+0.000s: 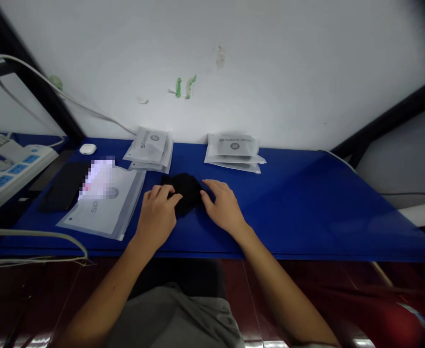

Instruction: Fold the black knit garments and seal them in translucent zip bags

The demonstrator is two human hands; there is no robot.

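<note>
A small folded black cloth (186, 189) lies on the blue table (306, 203), near its front middle. My left hand (158, 215) rests on the cloth's left side, fingers curled over its edge. My right hand (222, 205) lies on the cloth's right side with fingers stretched flat and pressing down. Just left of my left hand lies a clear zip bag (106, 205) with grey lettering, partly blurred out.
Two stacks of packaged bags (150, 149) (233, 152) sit at the back by the white wall. A black flat object (64, 186), a small white case (88, 149) and a white power strip (11, 171) with cables are at the left.
</note>
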